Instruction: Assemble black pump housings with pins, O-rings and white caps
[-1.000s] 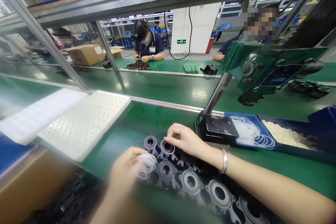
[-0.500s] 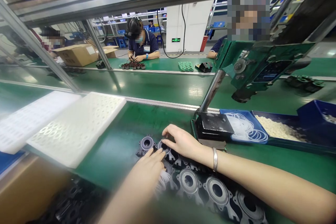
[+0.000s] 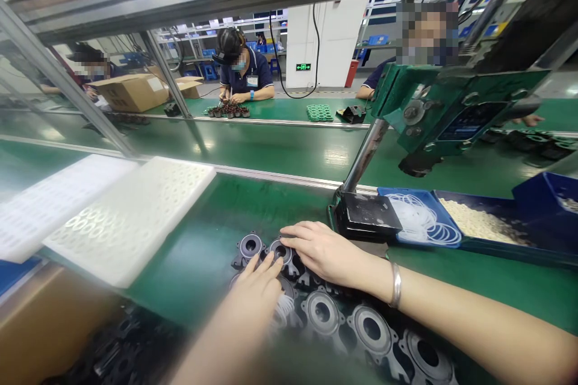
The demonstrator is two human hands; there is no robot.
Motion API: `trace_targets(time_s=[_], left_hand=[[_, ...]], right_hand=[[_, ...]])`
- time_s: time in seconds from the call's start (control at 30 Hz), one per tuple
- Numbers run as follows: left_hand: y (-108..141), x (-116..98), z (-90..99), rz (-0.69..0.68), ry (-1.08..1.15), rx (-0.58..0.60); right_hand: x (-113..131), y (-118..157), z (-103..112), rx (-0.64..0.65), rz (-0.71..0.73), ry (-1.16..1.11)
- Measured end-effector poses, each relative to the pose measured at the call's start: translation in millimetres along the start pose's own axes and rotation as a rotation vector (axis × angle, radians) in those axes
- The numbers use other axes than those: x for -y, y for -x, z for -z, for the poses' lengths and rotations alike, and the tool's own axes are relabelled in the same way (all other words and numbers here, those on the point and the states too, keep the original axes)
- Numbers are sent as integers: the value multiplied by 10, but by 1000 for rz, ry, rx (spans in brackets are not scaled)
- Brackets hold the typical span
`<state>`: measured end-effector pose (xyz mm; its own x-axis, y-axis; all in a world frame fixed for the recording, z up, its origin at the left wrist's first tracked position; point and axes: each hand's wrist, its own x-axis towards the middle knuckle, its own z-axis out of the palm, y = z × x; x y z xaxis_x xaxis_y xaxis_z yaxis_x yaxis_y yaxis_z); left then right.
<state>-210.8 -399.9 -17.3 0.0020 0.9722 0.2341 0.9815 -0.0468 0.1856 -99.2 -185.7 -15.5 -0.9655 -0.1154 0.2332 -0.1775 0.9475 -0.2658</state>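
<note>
Black round housings stand in two rows on the green bench. My left hand (image 3: 259, 286) reaches over the near row, its fingertips on a housing (image 3: 280, 251) in the far row. A bunch of thin white rings (image 3: 284, 308) sticks out beside its palm, apparently held there; the palm side is hidden. On the far side of that same housing, my right hand (image 3: 316, 246) lies palm down with its fingers stretched out together, the tips at the rim. Another housing (image 3: 250, 245) stands just left of the fingertips. Larger-looking housings (image 3: 372, 328) continue toward the lower right.
A green press (image 3: 451, 108) overhangs the bench, with a black block (image 3: 370, 213) at its post. Blue bins hold white rings (image 3: 419, 219) and small cream parts (image 3: 481, 219). White perforated trays (image 3: 135, 216) lie left. Across the bench a co-worker (image 3: 246, 69) handles parts.
My right hand has flattened, its fingers straightening across the housing, and its wrist has shifted right. My left hand has moved slightly, staying at the same housing.
</note>
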Motion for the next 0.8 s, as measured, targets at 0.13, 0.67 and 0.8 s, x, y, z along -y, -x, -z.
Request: trace_targets(time_s=[0.13, 0.67, 0.8], left_hand=[[4, -8, -23, 14, 9, 21], [2, -115, 37, 163, 244, -206], [-72, -248, 38, 287, 379, -268]], right_hand=[[83, 139, 60, 2, -1, -19], [328, 168, 385, -205, -96, -402], [486, 157, 439, -13, -94, -674]])
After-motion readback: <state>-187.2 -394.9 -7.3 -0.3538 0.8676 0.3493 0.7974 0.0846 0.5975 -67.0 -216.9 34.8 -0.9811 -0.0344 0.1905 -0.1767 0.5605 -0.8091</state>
